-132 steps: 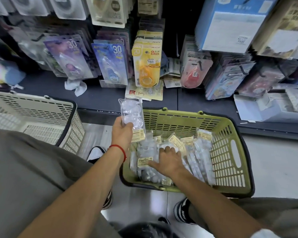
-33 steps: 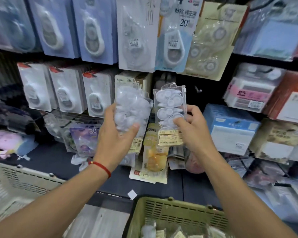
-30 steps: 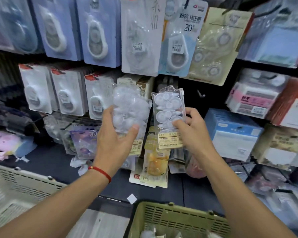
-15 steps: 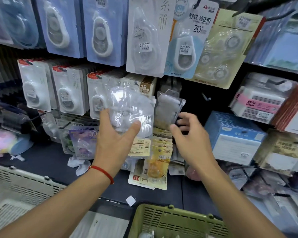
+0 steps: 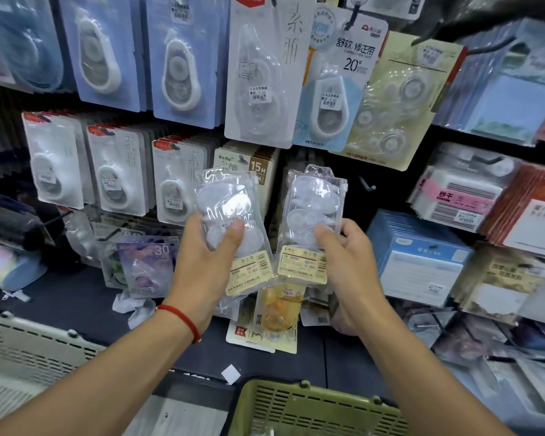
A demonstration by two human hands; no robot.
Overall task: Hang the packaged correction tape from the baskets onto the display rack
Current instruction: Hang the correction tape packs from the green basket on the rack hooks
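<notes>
Head view: we hold two clear packs of correction tape before the display rack [image 5: 364, 184]. Left hand [image 5: 206, 262] grips the left pack [image 5: 233, 221]; right hand [image 5: 351, 262] pinches the right pack [image 5: 310, 215]. Green basket [image 5: 315, 407] below; white basket [image 5: 29, 357] at left.
</notes>
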